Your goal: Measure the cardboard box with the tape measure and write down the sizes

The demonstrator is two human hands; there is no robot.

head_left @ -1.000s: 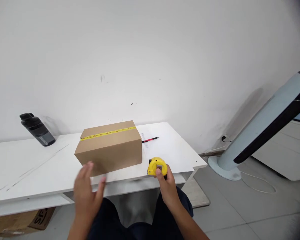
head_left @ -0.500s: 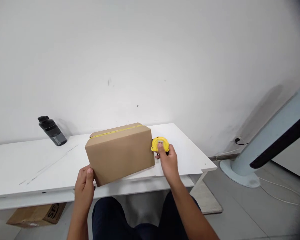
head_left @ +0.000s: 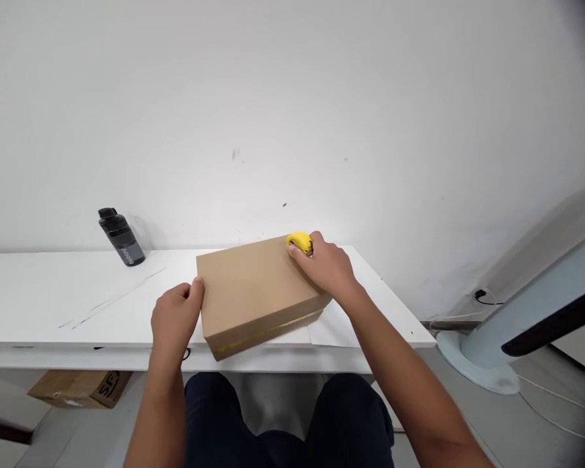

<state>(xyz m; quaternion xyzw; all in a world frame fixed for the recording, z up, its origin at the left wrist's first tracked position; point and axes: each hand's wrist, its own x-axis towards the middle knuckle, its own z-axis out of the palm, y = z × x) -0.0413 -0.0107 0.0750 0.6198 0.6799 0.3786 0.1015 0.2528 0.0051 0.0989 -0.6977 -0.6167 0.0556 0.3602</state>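
A brown cardboard box (head_left: 258,279) is held tilted over the front of the white table, its broad plain face turned up. My left hand (head_left: 178,315) grips its left edge, thumb on the corner and the other fingers hidden behind. In my right hand (head_left: 329,263) is a yellow tape measure (head_left: 299,242), held against the box's far right corner. Along the box's near, lower side runs a thin yellow strip (head_left: 263,331), which looks like the tape's blade. The right fingers under the box are out of sight.
A dark water bottle (head_left: 121,237) stands at the back left of the white table (head_left: 102,318), near the wall. Below the table lies another cardboard box (head_left: 80,389). To the right, a pale tower fan (head_left: 497,344) stands on the floor beside a cable.
The box has turned over: the yellow strip was on its top and is now on the near, lower side. My right hand and the tape measure moved up onto the box's far right corner.
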